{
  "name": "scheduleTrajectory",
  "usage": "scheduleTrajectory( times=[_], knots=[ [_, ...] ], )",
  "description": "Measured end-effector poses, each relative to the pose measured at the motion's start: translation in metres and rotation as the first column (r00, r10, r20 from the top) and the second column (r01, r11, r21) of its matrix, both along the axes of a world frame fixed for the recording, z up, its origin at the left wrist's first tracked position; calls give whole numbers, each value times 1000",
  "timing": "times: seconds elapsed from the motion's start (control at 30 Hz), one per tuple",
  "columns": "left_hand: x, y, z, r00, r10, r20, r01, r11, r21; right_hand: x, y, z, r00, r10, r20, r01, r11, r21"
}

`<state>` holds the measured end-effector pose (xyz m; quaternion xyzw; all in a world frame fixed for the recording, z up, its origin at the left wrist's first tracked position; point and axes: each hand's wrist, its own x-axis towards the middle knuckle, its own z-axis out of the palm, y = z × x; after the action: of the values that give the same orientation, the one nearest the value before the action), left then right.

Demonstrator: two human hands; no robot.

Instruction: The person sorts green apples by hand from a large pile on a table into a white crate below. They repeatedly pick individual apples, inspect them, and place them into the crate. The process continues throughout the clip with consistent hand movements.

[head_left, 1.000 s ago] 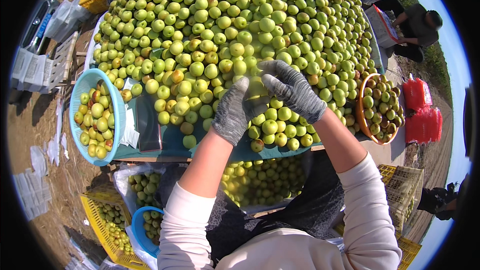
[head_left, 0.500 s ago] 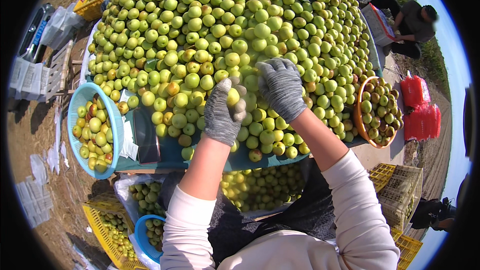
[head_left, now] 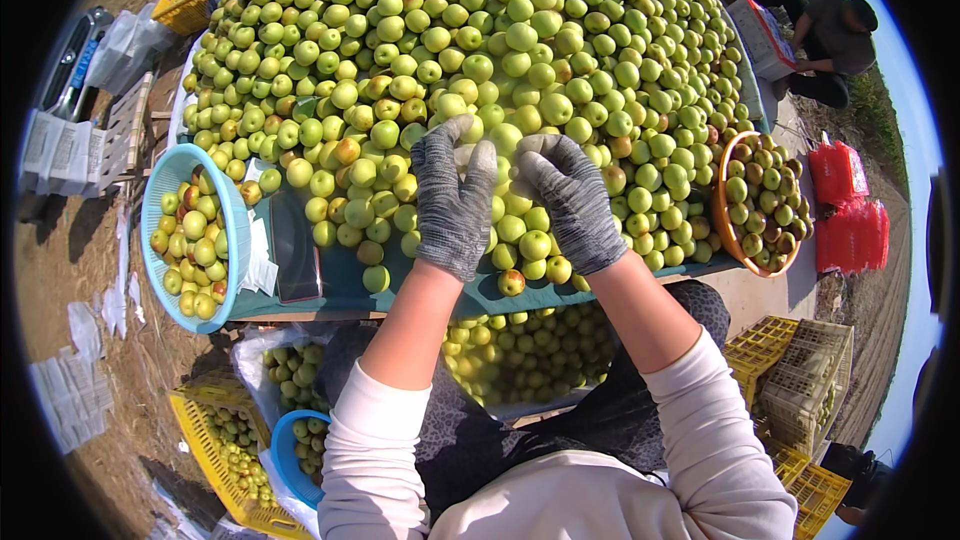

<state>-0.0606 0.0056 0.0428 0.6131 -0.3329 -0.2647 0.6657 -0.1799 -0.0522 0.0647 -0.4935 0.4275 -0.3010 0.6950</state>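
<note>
A large heap of small round green fruits (head_left: 385, 135), some blushed reddish brown and resembling jujubes or little apples, covers the table ahead. Both hands wear grey knitted gloves with paler fingertips. Over the heap's near part, my left hand (head_left: 455, 210) has its thumb and fingers apart, with no fruit visible in it. Close by on the right, my right hand (head_left: 578, 205) is palm-down with loosely bent fingers, its thumb and forefinger apart. Nothing shows in its grip, though its other fingertips are partly hidden. Several fruits lie between the hands.
A light-blue basket (head_left: 236, 240) of fruit stands left, an orange basket (head_left: 722, 215) right. Below the table's green edge (head_left: 380, 298) are more fruit, a blue basin (head_left: 280, 455) and a yellow crate (head_left: 195, 440). Red bags (head_left: 850, 235) and a crouching person (head_left: 840, 40) with a box are right.
A fruit held in my left hand is no longer seen there, and that hand has opened. My right hand has moved slightly down, its fingers loosening. The view has shifted a little.
</note>
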Motion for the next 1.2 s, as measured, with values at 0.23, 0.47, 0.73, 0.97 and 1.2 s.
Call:
scheduleTrajectory(
  times=[0.23, 0.47, 0.73, 0.97, 1.2],
  knots=[
    [17, 11, -14, 664, -22, -748, 11, 1000, -20, 38, 66, 4, 996, 84, -4, -84, 993, -78],
    [24, 26, -12, 579, -133, -805, 43, 990, -133, 10, 80, 47, 933, 360, -5, -360, 932, -30],
    [37, 48, 19, 586, -58, -808, -21, 996, -87, -19, 97, 53, 767, 518, 379, -522, 847, -103],
    [70, 72, 29, 589, -28, -807, -302, 919, -252, -99, 144, 57, 894, 424, -143, -431, 902, -20],
    [70, 109, 1, 617, 67, -784, -371, 903, -215, -143, 198, 150, 871, 488, 49, -219, 476, -852]
  ],
)
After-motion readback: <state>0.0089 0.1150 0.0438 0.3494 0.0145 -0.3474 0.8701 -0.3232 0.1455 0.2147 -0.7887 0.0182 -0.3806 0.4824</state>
